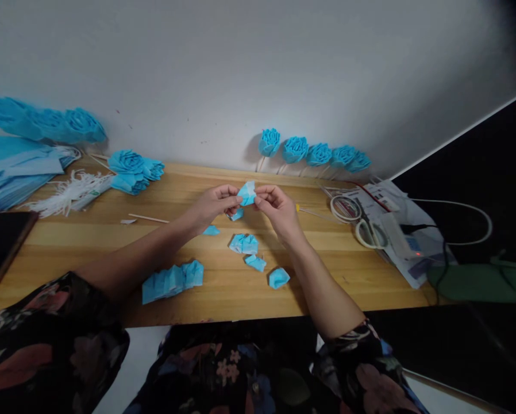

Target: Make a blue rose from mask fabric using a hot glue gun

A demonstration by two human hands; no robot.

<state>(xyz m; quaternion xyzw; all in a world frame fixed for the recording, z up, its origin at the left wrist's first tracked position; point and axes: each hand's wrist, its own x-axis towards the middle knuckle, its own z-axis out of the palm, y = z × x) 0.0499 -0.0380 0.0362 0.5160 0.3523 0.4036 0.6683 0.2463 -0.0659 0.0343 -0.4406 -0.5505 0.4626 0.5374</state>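
Note:
Between my two hands, above the middle of the wooden table, is a small light-blue fabric piece [246, 193] with a paler upper edge. My left hand [217, 206] pinches its left side, thumb in front. On the right side, the thumb and fingers of my right hand [277, 208] are closed on the same piece. Below them lie several loose blue pieces: a creased one [243, 244], a small scrap [255, 263] and a cupped one [279, 278]. A larger pleated blue strip [173, 281] rests near my left forearm.
Several blue fabric flowers [295, 149] on sticks lean against the wall. More flowers [131, 169] lie left, by white cords [74, 192] and stacked blue masks [16, 169]. A thin stick [148, 218] lies left of centre. Scissors [371, 233], a tape roll [345, 208] and a power strip [398, 234] sit right.

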